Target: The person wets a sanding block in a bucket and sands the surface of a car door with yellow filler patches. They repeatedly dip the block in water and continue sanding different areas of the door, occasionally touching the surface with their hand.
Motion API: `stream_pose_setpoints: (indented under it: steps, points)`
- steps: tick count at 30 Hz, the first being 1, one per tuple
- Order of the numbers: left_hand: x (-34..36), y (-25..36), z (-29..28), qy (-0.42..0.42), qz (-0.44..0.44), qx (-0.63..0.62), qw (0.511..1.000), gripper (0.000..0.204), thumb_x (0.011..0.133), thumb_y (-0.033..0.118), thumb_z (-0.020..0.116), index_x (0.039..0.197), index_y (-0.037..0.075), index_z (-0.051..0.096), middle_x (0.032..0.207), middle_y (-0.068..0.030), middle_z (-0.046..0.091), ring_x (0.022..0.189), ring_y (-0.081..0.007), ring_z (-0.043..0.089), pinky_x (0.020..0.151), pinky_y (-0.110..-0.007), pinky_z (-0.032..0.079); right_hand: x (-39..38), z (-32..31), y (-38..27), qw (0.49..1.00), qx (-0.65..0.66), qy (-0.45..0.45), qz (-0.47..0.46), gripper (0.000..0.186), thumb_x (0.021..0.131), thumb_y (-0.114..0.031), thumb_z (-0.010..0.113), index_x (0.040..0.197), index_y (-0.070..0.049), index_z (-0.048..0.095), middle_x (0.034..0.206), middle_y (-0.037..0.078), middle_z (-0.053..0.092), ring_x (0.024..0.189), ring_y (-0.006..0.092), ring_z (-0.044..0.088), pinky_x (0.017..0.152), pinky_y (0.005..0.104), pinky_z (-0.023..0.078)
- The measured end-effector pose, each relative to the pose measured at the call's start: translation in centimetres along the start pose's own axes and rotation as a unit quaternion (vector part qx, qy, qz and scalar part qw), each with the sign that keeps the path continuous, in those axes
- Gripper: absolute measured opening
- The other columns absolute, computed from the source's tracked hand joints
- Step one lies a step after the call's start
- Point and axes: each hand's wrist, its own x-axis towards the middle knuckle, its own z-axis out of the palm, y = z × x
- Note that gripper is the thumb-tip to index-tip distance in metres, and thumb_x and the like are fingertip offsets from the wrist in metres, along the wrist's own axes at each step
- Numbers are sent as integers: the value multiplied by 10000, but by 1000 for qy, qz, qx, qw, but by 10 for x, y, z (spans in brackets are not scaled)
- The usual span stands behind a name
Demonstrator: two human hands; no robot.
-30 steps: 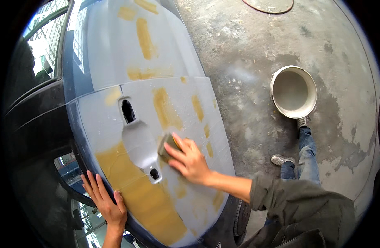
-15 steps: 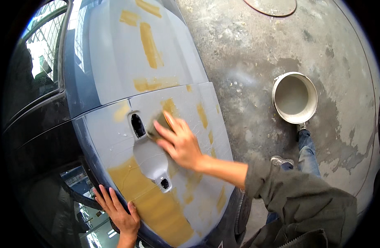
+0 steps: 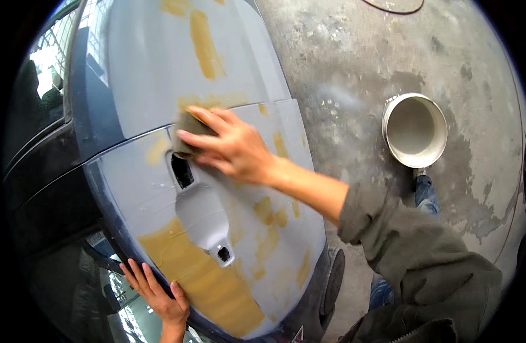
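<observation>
I see a grey-primed car panel [image 3: 137, 188] with yellow filler patches [image 3: 200, 280] and a molded recess [image 3: 203, 220] holding two dark openings. My right hand [image 3: 231, 146] grips a dark olive sanding block [image 3: 187, 130], pressed on the panel just above the upper opening, at the seam. My left hand [image 3: 160, 294] lies with fingers spread along the panel's left edge, beside the dark window glass [image 3: 120, 303]. Wet streaks show on the primer.
A white bucket of grey liquid [image 3: 414, 130] stands on the stained concrete floor [image 3: 354, 63] to the right, beside my jean-clad leg [image 3: 426, 197]. A hose loop [image 3: 392, 11] lies at the top. A dark wheel [image 3: 331, 286] shows below the panel's right edge.
My right hand and the block have moved steadily up and left across the panel, from beside the recess to above the upper opening. My left hand stays on the edge.
</observation>
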Motion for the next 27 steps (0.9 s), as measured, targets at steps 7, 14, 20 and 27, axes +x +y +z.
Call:
stream_pose_setpoints:
  steps: [7, 14, 20, 27]
  points:
    - [3, -3, -3, -17, 3, 29, 999, 651, 1028, 373, 416, 1530, -20, 283, 1611, -245, 225, 1494, -469, 171, 1195, -610, 110, -70, 5, 51, 978, 0, 49, 204, 517, 810, -250, 750, 1314, -221, 638, 1438, 135, 523, 1228, 336, 551, 959, 425, 521]
    - [0, -5, 1, -11, 11, 31, 999, 646, 1028, 379, 412, 1539, 7, 279, 1614, -246, 217, 1495, -474, 163, 1195, -617, 108, -32, 6, -21, 979, 24, 25, 200, 494, 844, -300, 721, 1324, -220, 639, 1416, 159, 544, 1267, 372, 531, 1003, 428, 496]
    - [6, 4, -1, 10, 7, 36, 999, 649, 1018, 381, 441, 1527, 0, 314, 1606, -243, 248, 1487, -473, 188, 1191, -613, 139, -74, 5, 100, 922, 33, 56, 381, 533, 878, -346, 697, 1385, -218, 594, 1493, 194, 470, 1307, 382, 515, 1062, 431, 453]
    - [11, 13, 0, 19, -7, -3, 1000, 680, 1020, 466, 484, 1516, 20, 354, 1579, -278, 275, 1438, -541, 233, 1128, -677, 219, -93, 9, 56, 944, 14, 12, 330, 565, 900, -349, 674, 1440, -258, 534, 1489, 182, 462, 1264, 386, 517, 1053, 465, 451]
